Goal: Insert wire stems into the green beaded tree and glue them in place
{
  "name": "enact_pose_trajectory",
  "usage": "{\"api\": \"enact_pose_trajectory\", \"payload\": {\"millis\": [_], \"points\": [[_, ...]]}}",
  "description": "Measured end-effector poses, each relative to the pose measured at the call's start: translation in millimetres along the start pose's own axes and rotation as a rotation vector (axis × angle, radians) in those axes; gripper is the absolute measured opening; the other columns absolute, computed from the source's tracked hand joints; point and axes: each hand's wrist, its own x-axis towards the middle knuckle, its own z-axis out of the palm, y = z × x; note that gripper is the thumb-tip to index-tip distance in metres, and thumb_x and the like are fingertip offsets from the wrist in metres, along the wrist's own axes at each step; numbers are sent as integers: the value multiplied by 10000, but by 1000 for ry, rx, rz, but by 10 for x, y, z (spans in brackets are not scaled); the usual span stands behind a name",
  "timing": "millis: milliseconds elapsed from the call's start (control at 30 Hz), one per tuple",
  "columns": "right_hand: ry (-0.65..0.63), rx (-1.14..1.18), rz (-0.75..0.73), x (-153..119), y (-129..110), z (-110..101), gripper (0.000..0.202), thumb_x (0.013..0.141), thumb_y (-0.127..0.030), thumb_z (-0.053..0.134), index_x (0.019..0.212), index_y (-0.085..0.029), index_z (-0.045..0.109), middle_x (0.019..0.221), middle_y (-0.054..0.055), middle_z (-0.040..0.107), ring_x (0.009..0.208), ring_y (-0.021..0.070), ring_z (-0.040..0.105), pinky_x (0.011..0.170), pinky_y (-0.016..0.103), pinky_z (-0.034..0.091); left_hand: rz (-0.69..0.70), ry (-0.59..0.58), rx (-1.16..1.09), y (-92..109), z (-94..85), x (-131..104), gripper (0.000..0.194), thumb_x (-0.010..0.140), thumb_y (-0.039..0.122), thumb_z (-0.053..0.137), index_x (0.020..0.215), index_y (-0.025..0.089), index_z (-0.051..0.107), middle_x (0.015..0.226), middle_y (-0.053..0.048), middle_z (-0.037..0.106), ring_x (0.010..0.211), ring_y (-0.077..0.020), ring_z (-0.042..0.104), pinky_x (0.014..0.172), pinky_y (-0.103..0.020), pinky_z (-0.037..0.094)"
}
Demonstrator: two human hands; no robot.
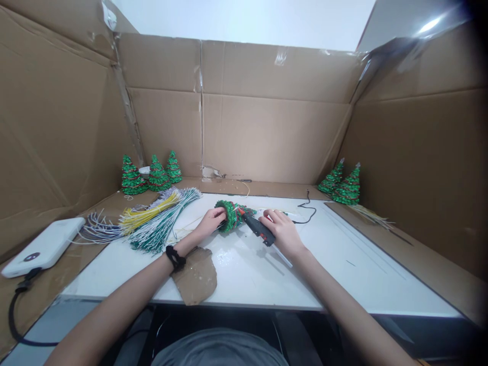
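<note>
A small green Christmas tree [231, 217] with red trim lies on its side above the white board, its top pointing right. My left hand [212, 222] grips it at the wide base, with some fingertips hidden inside. In my right hand [280, 229] is a black glue gun [261, 229], fingers wrapped round its handle. The gun's orange nozzle [241, 211] points up and left at the tree's side; whether it touches the tree I cannot tell. A white glue stick [284, 258] juts from the gun's rear.
Bundles of green-white wires [163, 223] and yellow wires [150, 212] lie left. A cardboard scrap [195, 277] sits near the front edge. Finished-looking trees [131, 177] stand back left, others [347, 187] back right. A white power bank [43, 246] lies far left; cardboard walls [274, 137] surround the board.
</note>
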Motion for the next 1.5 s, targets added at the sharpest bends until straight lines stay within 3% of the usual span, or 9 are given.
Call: {"api": "enact_pose_trajectory", "payload": {"millis": [133,267,567,1500], "points": [[131,127,35,3,-1,7,150,862,-329,554,843,-180,542,860,71,584,749,193,508,660,289,401,-1,4,-11,-8,-3,3,284,727,399,556,744,120,611,688,0,574,669,-130,499,646,-240,393],[176,229,20,26,-30,30,264,853,-434,545,774,-187,500,773,63,573,687,182,501,623,282,401,-7,20,-1,17,5,-10,284,724,395,560,747,119,626,674,-5,583,675,-142,515,636,-241,405],[137,179,51,30,-38,59,380,847,-524,500,660,-196,463,647,34,516,601,157,459,511,265,307,5,26,37,35,-1,-14,262,725,376,554,695,122,611,637,-3,567,661,-143,511,634,-245,409],[66,167,84,59,-70,56,408,858,-531,469,625,-197,459,625,41,540,621,172,492,511,271,317,10,-17,14,74,16,-28,259,731,374,541,761,125,606,714,-5,591,713,-148,521,691,-251,399]]}}
